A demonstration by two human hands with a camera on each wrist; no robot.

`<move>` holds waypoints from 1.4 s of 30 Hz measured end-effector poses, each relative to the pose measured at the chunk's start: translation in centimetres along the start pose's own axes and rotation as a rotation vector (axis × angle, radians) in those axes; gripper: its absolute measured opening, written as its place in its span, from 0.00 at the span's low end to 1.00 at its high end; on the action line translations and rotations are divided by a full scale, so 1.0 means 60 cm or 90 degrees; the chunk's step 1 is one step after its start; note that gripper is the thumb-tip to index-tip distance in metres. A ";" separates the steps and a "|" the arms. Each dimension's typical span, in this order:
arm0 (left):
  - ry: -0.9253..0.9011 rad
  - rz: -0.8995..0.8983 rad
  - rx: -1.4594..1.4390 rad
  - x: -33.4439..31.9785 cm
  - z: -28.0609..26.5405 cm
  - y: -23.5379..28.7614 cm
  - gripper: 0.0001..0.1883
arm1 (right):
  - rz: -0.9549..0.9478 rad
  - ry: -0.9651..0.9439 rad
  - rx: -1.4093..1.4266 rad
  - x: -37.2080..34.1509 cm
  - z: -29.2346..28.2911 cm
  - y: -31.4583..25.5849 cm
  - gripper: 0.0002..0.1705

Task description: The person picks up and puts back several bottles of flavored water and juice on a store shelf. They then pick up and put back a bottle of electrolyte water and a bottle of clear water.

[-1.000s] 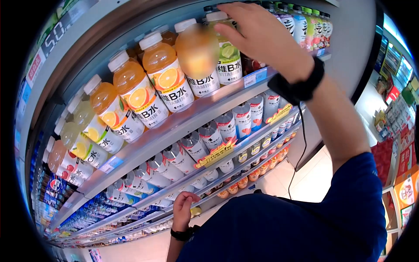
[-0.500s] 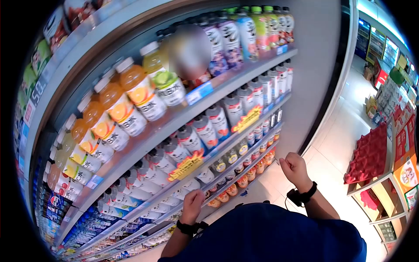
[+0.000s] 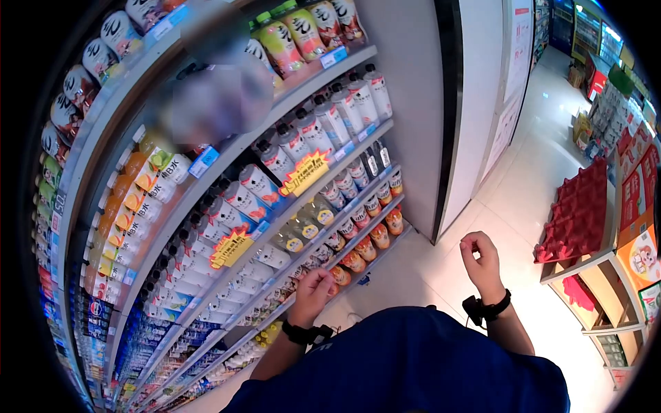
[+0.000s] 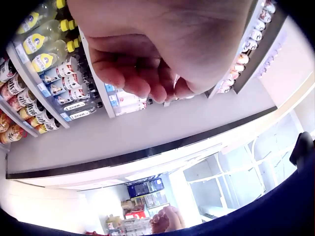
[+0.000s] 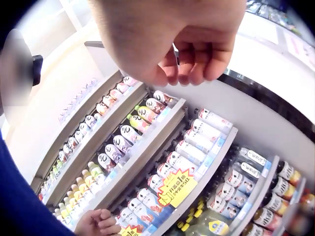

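Note:
In the head view the left hand (image 3: 311, 297) hangs before the lower shelves, fingers loosely curled and holding nothing. The right hand (image 3: 482, 265) is raised above the floor, right of the shelving, its fingers loosely bent round an empty gap. From the left wrist view, the left hand (image 4: 157, 49) shows its curled fingertips with no item in them. The right wrist view shows the right hand (image 5: 172, 44) likewise loosely curled. Nearest the left hand are small orange-labelled bottles (image 3: 354, 261). White-labelled bottles (image 3: 242, 199) fill the shelf above, by a yellow price sign (image 3: 305, 173).
Orange drink bottles (image 3: 118, 206) line an upper shelf on the left. A grey end panel (image 3: 406, 103) closes the shelving. Across the tiled floor (image 3: 454, 227), a wooden display unit (image 3: 599, 272) carries a red tray (image 3: 575, 210). Part of the upper shelf is blurred.
The right hand has come down from the green-labelled bottle on the upper shelf to waist height, and its fingers have loosened since half a second ago. The view has swung right along the shelving.

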State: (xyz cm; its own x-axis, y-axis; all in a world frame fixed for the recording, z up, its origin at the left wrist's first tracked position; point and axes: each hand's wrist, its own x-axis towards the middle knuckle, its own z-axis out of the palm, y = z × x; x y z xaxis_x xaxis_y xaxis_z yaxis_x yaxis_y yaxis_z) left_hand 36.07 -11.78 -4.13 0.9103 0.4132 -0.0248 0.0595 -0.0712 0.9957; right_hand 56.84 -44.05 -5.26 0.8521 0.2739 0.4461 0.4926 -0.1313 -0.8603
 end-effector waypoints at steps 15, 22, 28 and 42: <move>0.185 0.029 0.020 -0.108 0.020 -0.009 0.12 | 0.044 -0.164 0.049 -0.003 0.015 0.020 0.04; 0.265 0.045 -0.042 -0.176 -0.070 -0.046 0.12 | -0.006 -0.233 0.032 -0.030 0.107 -0.038 0.04; 0.348 0.017 -0.087 -0.283 -0.188 -0.098 0.11 | -0.063 -0.305 0.023 -0.090 0.243 -0.109 0.05; 0.318 -0.030 -0.228 -0.358 -0.385 -0.172 0.09 | -0.087 -0.420 -0.049 -0.155 0.495 -0.156 0.11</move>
State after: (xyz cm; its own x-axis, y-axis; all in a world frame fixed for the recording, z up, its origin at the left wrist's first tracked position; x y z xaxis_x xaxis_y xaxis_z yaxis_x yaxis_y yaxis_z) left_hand 6.45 1.07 -11.82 0.6027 0.7903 -0.1106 -0.1256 0.2308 0.9649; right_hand 39.06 -17.05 -8.72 0.5068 0.8136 0.2850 0.6207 -0.1150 -0.7755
